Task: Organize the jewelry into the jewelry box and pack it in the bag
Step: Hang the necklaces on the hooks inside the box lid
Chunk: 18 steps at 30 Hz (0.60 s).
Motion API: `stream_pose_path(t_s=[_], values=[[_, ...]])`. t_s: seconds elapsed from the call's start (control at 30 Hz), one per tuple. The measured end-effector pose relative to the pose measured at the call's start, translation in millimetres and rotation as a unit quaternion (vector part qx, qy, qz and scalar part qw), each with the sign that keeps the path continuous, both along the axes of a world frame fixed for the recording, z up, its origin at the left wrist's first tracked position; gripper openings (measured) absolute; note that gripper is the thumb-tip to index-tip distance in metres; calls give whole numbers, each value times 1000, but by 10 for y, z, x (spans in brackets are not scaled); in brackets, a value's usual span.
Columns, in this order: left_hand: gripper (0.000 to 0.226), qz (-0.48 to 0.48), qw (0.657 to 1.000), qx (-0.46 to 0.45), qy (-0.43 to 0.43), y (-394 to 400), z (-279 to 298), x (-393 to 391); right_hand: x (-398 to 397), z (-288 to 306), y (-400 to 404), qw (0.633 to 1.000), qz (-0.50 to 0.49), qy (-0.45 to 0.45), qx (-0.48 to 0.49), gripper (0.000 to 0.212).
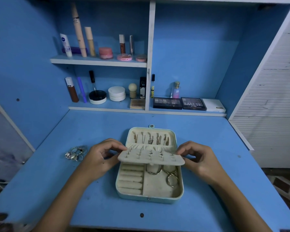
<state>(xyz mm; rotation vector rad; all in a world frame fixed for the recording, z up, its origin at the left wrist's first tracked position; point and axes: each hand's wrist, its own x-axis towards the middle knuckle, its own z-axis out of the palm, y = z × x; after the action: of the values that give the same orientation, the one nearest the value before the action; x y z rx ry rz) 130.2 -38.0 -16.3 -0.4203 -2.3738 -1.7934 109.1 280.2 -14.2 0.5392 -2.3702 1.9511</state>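
A pale blue jewelry box [136, 197] lies open in the middle of the blue desk. Necklaces [151, 139] hang in its raised lid. A cream earring panel [157, 160] studded with earring posts is held level above the tray. My left hand [100, 158] pinches the panel's left end and my right hand [199, 159] pinches its right end. Below the panel are empty ring rolls [131, 180] and a compartment with bracelets [172, 179]. A heap of loose rings [76, 153] lies on the desk left of my left hand. No bag is in view.
Shelves at the back hold cosmetics: tubes and jars [105, 52] on the upper shelf, compacts [116, 93] and eyeshadow palettes [179, 103] on the lower one. A white slatted wall [274, 106] stands at the right. The desk's front edge [141, 226] is near my forearms.
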Motion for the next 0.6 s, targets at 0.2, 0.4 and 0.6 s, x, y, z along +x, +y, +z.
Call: stream_pose_path(t_s=[0.2, 0.4, 0.6], values=[[21, 35, 999, -9, -21, 37, 64, -136, -25, 77, -73, 999, -46, 11, -2, 26], [17, 61, 998, -18, -16, 61, 53, -261, -113, 119, -100, 997, -65, 24, 28, 16], [17, 111, 992, -56, -17, 106, 0, -363, -228, 94, -104, 990, -109, -15, 93, 12]])
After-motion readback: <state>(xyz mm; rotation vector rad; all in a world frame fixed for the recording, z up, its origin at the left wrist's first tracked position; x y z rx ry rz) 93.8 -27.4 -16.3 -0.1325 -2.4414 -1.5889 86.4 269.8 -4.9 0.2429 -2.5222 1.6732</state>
